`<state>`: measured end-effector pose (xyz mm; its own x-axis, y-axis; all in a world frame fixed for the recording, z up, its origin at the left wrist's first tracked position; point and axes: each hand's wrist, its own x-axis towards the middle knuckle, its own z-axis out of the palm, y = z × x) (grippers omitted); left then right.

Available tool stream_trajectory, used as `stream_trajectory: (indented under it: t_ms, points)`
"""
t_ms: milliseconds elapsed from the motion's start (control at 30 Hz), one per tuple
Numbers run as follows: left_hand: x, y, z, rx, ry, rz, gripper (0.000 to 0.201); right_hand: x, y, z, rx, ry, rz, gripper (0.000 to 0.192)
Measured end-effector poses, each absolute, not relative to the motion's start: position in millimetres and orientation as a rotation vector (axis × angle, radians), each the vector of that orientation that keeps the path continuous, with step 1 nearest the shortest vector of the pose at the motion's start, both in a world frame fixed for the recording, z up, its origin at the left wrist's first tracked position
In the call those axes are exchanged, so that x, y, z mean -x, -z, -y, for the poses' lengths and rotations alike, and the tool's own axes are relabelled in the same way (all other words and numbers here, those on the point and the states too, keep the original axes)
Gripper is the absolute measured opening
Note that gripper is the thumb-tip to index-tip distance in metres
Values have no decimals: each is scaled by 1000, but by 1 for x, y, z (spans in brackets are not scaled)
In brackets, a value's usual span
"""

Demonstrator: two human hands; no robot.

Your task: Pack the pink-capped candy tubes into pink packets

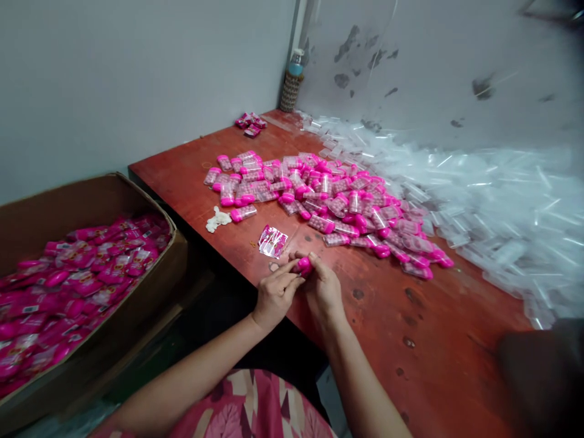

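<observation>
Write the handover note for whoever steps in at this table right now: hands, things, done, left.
Left hand and right hand: both pinch one pink container at the table's near edge.
A small printed wrapper lies just beyond the hands.
Pile of pink containers mid-table; heap of clear plastic pieces on the right.
Done: cardboard box at left holds many wrapped pink packs.
Left: the table pile appears unwrapped.

Even, soft indoor light fell from above; shadows were faint. Wide-angle distortion bent the edges, and the clear plastic heap (493, 201) blurred at right.
</observation>
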<state>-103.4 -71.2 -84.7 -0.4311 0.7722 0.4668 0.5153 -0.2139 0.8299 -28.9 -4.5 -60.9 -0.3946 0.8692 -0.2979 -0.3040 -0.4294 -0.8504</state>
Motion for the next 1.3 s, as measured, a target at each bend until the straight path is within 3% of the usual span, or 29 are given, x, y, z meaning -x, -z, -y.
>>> stream_trajectory:
  t_ms: [100,233,367,433,500,633,700,767,900,1000,1100,1233,1300]
  points:
    - [108,80,76,-1360,-1665,-1627,13,19,53,-11,1090,-1825,1179,31]
    - [115,73,79,-754,-1598,-1393,18,5,52,-34,1361,-1306,1758,39]
    - [124,64,74,-281,-1553,-1115,19,-1,49,-42,1534,-766,2043,29]
    - [126,60,72,-222,-1522,-1062,19,-2,44,-38,1496,-691,2045,29]
    - [125,58,71,-210,-1508,-1037,19,-2,38,-29,1384,-896,1985,32]
    - [119,57,72,-243,-1497,-988,16,1,37,-8,1087,-1686,1689,38]
    - [119,57,73,-223,-1484,-997,15,-2,41,-4,1037,-1776,1598,39]
    - [121,58,74,-147,-1485,-1008,14,-9,45,-6,1144,-1576,1677,39]
    - [128,61,72,35,-1534,-965,12,-23,49,-20,1488,-761,2165,39]
    - [129,63,69,161,-1609,-911,8,-25,51,-27,1557,-553,2418,34]
    - [128,62,65,277,-1671,-863,6,-23,52,-24,1547,-795,2347,29]
    - [128,60,60,384,-1705,-830,10,-19,54,2,1347,-1577,1755,28]
    - [127,59,56,408,-1724,-808,12,-16,53,21,1206,-1805,1510,26]
